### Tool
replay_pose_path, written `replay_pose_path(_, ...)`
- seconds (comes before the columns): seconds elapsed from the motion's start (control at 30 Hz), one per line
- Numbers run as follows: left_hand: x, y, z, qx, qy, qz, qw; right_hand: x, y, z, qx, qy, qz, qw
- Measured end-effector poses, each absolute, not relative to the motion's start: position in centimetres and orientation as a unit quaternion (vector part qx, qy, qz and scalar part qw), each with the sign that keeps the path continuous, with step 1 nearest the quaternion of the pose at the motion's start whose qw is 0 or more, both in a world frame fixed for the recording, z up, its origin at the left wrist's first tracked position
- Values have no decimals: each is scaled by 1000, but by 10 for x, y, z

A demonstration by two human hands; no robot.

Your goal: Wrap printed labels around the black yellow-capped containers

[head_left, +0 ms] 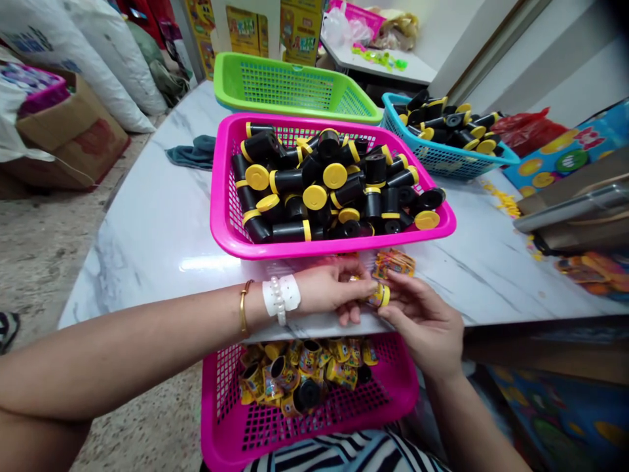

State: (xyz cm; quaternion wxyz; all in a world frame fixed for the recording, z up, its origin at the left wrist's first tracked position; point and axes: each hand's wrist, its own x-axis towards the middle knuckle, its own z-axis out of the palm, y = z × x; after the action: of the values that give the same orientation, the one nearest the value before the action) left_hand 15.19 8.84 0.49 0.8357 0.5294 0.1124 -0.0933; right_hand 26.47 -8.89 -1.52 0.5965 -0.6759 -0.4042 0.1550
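Note:
Both hands meet at the table's front edge around one small tube with a yellow rim [381, 296], partly wrapped in a colourful sticker. My left hand [334, 288], with a white pearl band and a gold bangle on the wrist, pinches it from the left. My right hand [422, 318] grips it from the right. A small stack of colourful stickers [394, 262] lies on the table just beyond the fingers. Behind it stands a pink basket [223, 216] full of black tubes with yellow caps [314, 196].
A second pink basket [230, 426] on my lap holds several sticker-wrapped tubes [299, 370]. Farther back stand a green basket [230, 85] and a blue basket [442, 160] of black tubes. A grey cloth [194, 152] lies at left. Cardboard boxes and sacks line the floor.

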Motion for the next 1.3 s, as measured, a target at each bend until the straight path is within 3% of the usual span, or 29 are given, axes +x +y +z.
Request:
replay_pose_path(0.27,144,83,8,661,53,83,744,263,-85,-12,-708,-361,148,588)
replay_pose_path(0.37,145,83,8,662,52,82,743,266,-86,-12,-698,-327,195,606)
replay_pose_path(0.57,147,84,5,583,16,-39,811,280,-91,-14,-645,-376,232,623)
replay_pose_path(0.87,141,79,11,732,-19,125,670,279,-85,-13,-605,-352,277,658)
replay_pose_path(1.03,146,84,7,597,53,-14,801,281,-81,-7,-615,-381,289,627)
replay_pose_path(1.17,149,84,7,570,75,-52,817,284,-86,-6,-599,-468,260,595)
replay_pose_path(1.3,149,87,10,537,61,-90,837,279,-90,-12,-590,-462,203,630)
